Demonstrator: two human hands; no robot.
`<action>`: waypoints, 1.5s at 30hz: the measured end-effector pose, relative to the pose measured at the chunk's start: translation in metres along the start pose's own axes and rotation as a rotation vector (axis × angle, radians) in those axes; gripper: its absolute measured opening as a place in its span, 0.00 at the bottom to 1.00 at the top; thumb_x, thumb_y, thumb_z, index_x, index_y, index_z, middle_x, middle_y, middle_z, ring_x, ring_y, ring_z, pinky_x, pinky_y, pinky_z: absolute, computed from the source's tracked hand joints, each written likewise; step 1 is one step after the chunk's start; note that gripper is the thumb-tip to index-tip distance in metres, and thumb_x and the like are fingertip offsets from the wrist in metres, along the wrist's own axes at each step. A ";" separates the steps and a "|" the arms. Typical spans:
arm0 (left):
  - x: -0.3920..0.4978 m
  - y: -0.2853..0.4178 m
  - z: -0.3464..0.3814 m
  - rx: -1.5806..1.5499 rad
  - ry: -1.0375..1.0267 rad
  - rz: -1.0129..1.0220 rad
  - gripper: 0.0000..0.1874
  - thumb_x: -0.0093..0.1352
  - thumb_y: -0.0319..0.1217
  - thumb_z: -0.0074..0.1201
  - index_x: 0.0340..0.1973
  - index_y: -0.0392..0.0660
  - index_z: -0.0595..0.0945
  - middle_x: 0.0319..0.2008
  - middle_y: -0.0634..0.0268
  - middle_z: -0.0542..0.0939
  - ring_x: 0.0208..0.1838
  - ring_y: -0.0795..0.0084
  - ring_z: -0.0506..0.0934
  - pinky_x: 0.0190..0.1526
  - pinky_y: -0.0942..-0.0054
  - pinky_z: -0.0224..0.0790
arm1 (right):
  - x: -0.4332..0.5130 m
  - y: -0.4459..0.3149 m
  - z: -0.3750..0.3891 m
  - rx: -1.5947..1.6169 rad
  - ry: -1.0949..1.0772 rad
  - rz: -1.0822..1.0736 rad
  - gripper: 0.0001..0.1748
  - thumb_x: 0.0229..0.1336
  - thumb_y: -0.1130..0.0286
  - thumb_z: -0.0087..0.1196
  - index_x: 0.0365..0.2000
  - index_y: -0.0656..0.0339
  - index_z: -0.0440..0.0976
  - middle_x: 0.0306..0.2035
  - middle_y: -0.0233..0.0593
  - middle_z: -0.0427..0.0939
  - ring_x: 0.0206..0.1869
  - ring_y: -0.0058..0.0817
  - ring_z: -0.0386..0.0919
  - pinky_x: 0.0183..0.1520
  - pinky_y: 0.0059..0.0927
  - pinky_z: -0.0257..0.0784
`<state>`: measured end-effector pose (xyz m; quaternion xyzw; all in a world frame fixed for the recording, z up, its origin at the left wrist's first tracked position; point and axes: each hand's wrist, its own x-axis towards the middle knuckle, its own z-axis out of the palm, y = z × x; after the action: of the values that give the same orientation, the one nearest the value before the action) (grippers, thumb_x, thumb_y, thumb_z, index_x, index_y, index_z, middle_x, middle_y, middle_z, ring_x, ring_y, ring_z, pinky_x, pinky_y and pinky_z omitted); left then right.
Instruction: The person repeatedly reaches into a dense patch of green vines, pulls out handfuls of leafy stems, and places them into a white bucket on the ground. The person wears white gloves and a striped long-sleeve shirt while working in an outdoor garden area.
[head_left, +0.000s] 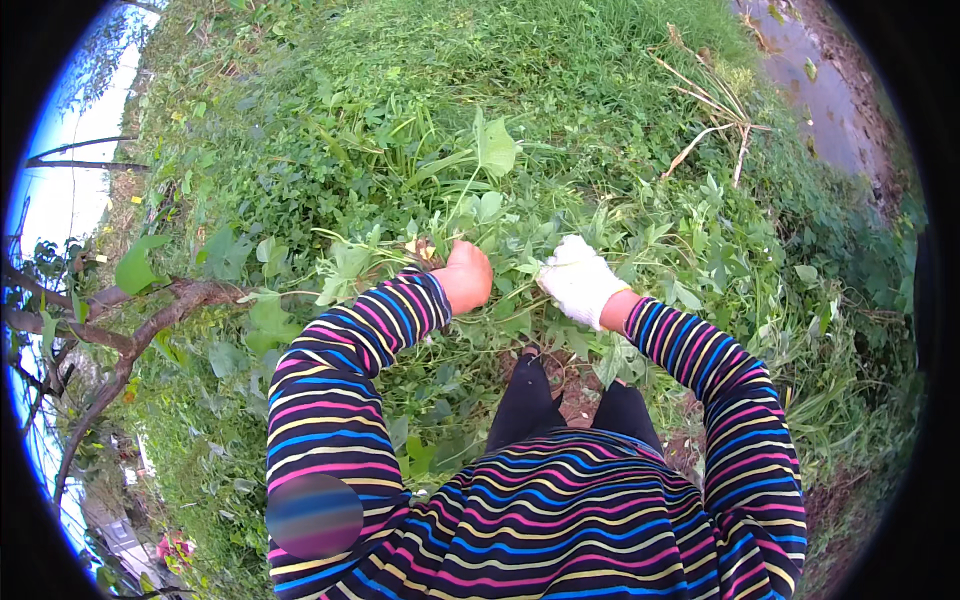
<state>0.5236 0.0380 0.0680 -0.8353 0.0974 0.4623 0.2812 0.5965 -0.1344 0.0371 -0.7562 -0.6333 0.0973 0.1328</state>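
My bare left hand (466, 276) is curled into a fist around a bunch of leafy green vines (352, 262). Their stems and broad leaves stick out to its left and above it. A large pale-green leaf (495, 148) stands up on a stalk just beyond this hand. To the right, my right hand (579, 279), in a white knit glove, is closed on trailing vine stems (525, 304). Leaves cover the fingertips of both hands in part. Tangled foliage spans the gap between them, above my legs in black trousers (529, 401).
Dense grass and creepers (420, 67) cover the ground ahead. Dry stalks (720, 112) lie at the upper right, near a strip of muddy water (825, 97). A bare tree branch (161, 322) reaches in from the left. Reddish soil (577, 401) shows between my legs.
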 end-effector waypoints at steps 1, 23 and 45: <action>0.002 0.006 -0.007 0.034 -0.021 0.048 0.14 0.60 0.36 0.53 0.41 0.53 0.83 0.43 0.70 0.81 0.46 0.69 0.78 0.41 0.66 0.67 | -0.012 0.001 0.008 0.039 0.027 0.005 0.06 0.47 0.70 0.46 0.23 0.59 0.73 0.26 0.44 0.74 0.34 0.43 0.71 0.38 0.40 0.67; -0.017 0.103 -0.029 -0.789 0.542 0.796 0.11 0.48 0.25 0.56 0.27 0.44 0.75 0.29 0.59 0.74 0.38 0.54 0.72 0.44 0.63 0.62 | -0.156 0.061 -0.062 1.001 -0.449 0.015 0.27 0.43 0.60 0.61 0.44 0.65 0.72 0.38 0.48 0.77 0.43 0.37 0.74 0.46 0.34 0.69; -0.013 0.193 0.122 -2.290 0.354 0.068 0.20 0.62 0.22 0.51 0.50 0.44 0.71 0.44 0.62 0.75 0.46 0.69 0.73 0.49 0.66 0.68 | -0.231 0.267 -0.028 1.508 0.658 0.929 0.28 0.59 0.53 0.49 0.49 0.69 0.69 0.46 0.43 0.74 0.47 0.27 0.73 0.54 0.27 0.67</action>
<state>0.3471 -0.0538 -0.0457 -0.6508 -0.3179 0.1637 -0.6698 0.8131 -0.4070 -0.0278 -0.6371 0.0307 0.3062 0.7066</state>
